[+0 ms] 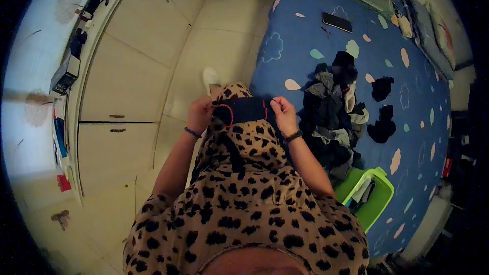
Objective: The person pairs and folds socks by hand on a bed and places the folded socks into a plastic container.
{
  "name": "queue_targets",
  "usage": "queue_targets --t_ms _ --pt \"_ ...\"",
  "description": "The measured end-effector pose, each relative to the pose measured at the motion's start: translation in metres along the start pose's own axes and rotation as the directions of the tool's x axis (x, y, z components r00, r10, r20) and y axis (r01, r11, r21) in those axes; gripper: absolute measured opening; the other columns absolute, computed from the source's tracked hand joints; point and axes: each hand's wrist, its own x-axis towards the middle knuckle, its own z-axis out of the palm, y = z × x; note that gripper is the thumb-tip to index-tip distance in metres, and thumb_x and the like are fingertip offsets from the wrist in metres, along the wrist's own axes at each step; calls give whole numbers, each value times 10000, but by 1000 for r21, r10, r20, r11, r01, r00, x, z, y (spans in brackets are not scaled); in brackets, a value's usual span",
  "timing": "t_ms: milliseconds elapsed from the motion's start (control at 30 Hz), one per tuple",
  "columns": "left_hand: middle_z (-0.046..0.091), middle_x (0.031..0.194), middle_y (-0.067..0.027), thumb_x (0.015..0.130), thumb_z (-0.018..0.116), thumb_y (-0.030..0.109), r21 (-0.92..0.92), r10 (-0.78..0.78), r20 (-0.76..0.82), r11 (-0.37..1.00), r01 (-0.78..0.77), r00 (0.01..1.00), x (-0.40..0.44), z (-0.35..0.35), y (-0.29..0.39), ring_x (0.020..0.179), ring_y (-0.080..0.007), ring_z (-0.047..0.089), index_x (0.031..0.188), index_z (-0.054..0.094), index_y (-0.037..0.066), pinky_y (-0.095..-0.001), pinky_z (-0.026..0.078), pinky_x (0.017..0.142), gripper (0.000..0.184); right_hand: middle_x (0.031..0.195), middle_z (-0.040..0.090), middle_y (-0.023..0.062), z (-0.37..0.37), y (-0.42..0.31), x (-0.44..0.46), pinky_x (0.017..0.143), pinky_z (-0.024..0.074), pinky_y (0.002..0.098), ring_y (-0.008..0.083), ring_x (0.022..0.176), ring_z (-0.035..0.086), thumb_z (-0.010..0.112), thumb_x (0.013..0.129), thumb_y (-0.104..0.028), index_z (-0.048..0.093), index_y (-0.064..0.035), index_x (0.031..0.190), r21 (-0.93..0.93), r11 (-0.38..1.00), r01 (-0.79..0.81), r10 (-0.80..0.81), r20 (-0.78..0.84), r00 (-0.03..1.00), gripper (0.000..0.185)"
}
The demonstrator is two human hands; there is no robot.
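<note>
A dark sock (247, 111) with red trim near both ends is stretched flat across the spotted clothing in front of me. My left hand (200, 114) pinches its left end, and my right hand (283, 114) grips the right end between thumb and fingers. Beside my right hand, on the bed, lies a heap of socks (328, 97) in black, grey and white. Two small dark bundles, one a sock bundle (382, 87) and the other a larger sock bundle (382, 125), sit apart to the right of the heap.
A green basket (389, 186) holding a few folded items stands on the blue patterned bed (285, 20). Farther back is a phone (336, 22). Pale cabinets (127, 66) line the left side, with a cluttered ledge. Below is a tiled floor (224, 40).
</note>
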Motion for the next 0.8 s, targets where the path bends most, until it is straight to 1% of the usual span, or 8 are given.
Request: queue_targets --t_ms 133,200,267,333,467,533,600,800 --pt "416 601 -66 775 631 11 94 -49 -77 994 56 996 -7 2 17 536 -210 405 704 407 37 -321 371 523 236 784 586 -15 -1 -6 -3 648 433 241 61 734 518 600 920 -162 592 -27 908 -180 981 70 -79 -43 996 135" --pt "499 635 -118 763 709 88 -129 -358 -29 927 352 933 -12 -9 44 563 -235 486 726 469 18 -343 395 536 253 809 598 9 -5 -3 -4 668 442 256 81 747 528 604 914 -159 593 -27 914 -129 988 88 -103 -114 988 133" --pt "515 657 -112 770 712 96 -197 -371 -2 910 364 929 -26 4 48 580 -235 502 740 491 16 -340 400 538 237 834 610 33 -9 -3 -5 688 452 271 100 760 537 608 908 -157 593 -27 920 -76 990 120 -132 -174 976 132" --pt "532 679 -106 776 715 103 -258 -382 21 891 375 924 -26 11 58 597 -235 518 753 513 14 -338 404 541 222 844 527 7 -12 -15 -11 693 422 245 105 755 506 606 914 -147 584 -40 966 -315 918 241 -284 -101 953 121" --pt "557 713 -72 753 735 125 -44 22 80 999 -18 997 -23 11 74 708 -255 574 799 603 43 -352 455 661 162 957 507 67 -7 -29 -22 771 429 282 187 839 524 631 853 -64 565 -24 988 -379 860 343 -309 150 939 155" --pt "562 720 -60 743 743 137 6 192 61 981 -193 980 -35 10 77 759 -260 586 807 625 60 -367 466 735 155 965 503 69 -10 -28 -26 774 426 279 184 840 523 633 850 -58 558 -23 980 -336 877 344 -304 166 938 155" --pt "580 794 -57 719 753 155 116 423 226 883 -455 878 -58 6 80 853 -272 577 823 658 103 -422 420 881 149 945 492 64 -12 -23 -30 780 420 271 170 832 506 617 867 -51 536 -19 965 -286 902 322 -270 208 940 131" --pt "583 900 -82 727 747 164 149 392 295 882 -448 871 -74 -1 72 887 -291 573 831 669 121 -447 411 886 137 868 497 9 -13 -21 -41 744 411 246 106 797 475 544 949 -128 553 -33 973 -212 971 113 -88 127 988 98"
